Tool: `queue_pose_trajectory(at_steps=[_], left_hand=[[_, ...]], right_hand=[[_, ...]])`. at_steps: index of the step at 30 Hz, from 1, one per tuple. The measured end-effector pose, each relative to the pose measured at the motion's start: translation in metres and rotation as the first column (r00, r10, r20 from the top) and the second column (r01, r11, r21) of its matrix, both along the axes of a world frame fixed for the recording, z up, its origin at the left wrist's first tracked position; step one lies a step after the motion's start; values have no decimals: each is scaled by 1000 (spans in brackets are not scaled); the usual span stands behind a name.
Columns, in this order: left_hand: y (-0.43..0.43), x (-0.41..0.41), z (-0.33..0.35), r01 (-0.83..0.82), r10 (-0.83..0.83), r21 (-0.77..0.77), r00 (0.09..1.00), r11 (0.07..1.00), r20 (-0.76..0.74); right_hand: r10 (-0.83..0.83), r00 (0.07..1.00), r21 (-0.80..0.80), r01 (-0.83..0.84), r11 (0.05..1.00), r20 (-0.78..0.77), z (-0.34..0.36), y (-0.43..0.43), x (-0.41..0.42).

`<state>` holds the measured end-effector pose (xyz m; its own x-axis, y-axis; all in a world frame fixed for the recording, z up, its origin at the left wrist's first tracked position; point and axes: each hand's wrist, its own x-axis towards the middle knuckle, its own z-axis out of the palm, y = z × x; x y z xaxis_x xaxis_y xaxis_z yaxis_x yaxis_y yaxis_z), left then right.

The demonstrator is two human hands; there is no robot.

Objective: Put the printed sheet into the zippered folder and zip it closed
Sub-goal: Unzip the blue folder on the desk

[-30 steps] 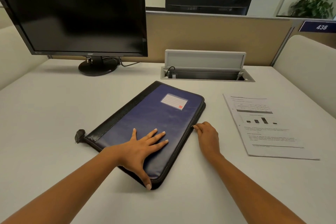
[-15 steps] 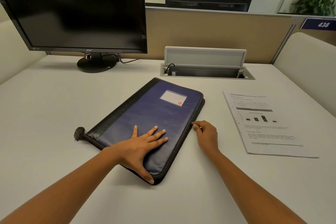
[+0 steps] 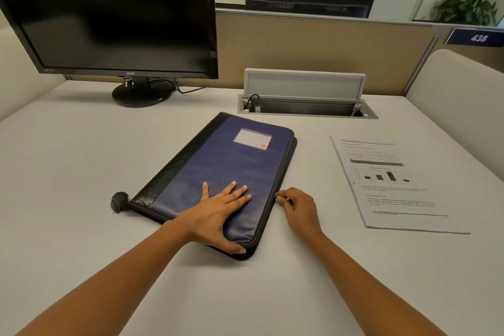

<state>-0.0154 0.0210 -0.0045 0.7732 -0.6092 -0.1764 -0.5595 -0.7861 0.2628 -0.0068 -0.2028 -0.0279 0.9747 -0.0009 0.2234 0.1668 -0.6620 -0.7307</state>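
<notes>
Right hand (image 3: 300, 207) is curled in tight, thumb and forefinger pinched together on the little zipper pull (image 3: 285, 198), right at the long right edge of the zippered folder (image 3: 231, 155). The left hand (image 3: 218, 210) lies flat on the folder's blue cover near its front end, fingers straight and spread, thumb out along the near corner, pressing down. The folder itself lies closed and slightly askew on the white desk (image 3: 81, 161), label pocket at its far end, black spine on its left. A small black tab (image 3: 118, 202) sticks out at the folder's near left corner. The printed sheet (image 3: 387, 183) is out on the desk, well to the right of the folder, flat, chart side up. Beyond the folder, an open cable box (image 3: 305, 106); beyond and to its left, a dark monitor (image 3: 114, 13).
</notes>
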Motion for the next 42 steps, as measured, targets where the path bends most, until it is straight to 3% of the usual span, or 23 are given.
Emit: queue_pose_trajectory(at_steps=[10, 15, 26, 36, 42], left_hand=[[-24, 11, -1, -137, 138, -19, 990, 990, 20], [-41, 16, -3, -219, 219, 4, 974, 976, 65], [-70, 34, -3, -312, 308, 47, 949, 949, 73], [-79, 39, 7, -329, 328, 66, 944, 942, 31], [-46, 28, 7, -188, 186, 31, 980, 982, 64]], right_hand=[[159, 987, 28, -158, 987, -14, 0, -8, -20], [149, 987, 146, -140, 979, -57, 4, -15, -23], [104, 994, 189, -98, 977, -22, 2, -14, -33], [72, 997, 101, -71, 992, -14, -2, -8, -33], [11, 1000, 122, -8, 993, -23, -1, -12, -26]])
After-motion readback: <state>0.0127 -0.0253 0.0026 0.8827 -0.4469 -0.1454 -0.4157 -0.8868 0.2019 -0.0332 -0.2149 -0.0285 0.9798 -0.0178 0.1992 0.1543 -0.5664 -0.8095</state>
